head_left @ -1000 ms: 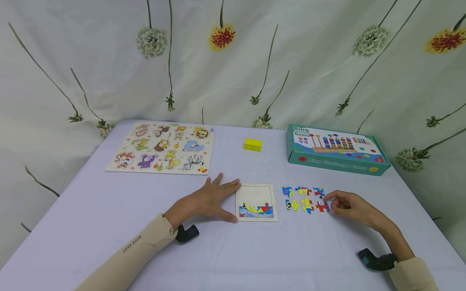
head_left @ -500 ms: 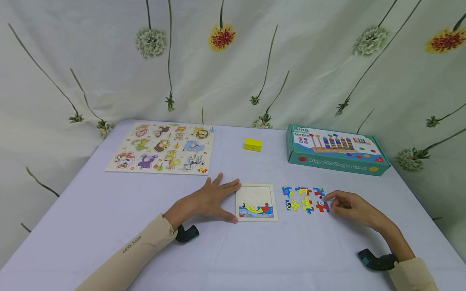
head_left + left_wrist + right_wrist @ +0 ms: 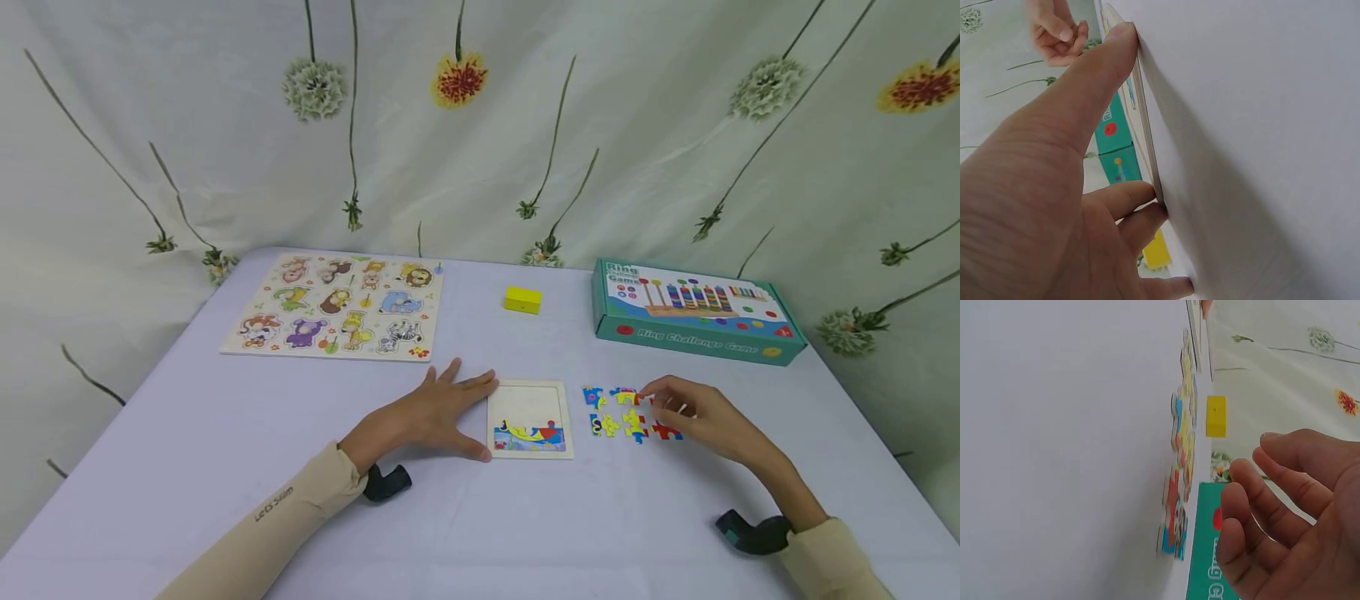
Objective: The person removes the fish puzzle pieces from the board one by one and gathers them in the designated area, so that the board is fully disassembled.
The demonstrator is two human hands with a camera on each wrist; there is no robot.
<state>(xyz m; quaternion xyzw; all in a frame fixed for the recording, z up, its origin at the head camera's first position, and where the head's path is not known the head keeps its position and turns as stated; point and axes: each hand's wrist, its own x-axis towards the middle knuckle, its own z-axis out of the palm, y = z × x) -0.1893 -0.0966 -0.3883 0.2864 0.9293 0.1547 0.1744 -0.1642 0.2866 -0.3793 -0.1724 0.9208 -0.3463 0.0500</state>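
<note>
Your left hand [image 3: 427, 412] is splayed against the puzzle frame [image 3: 528, 402] on the worktop [image 3: 465, 533] — your right hand [image 3: 708, 417] hangs over the loose pieces [image 3: 633, 422] beside the frame (thumb and fingertips apart).

Right hand [image 3: 697, 415] now apparently above pieces [image 3: 633, 424]

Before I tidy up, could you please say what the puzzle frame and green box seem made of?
The puzzle frame looks like plywood, pale and matte, its edge seemingly layered. The green box seems printed cardboard, given its crisp edges and graphics; gloss is unclear.
</note>
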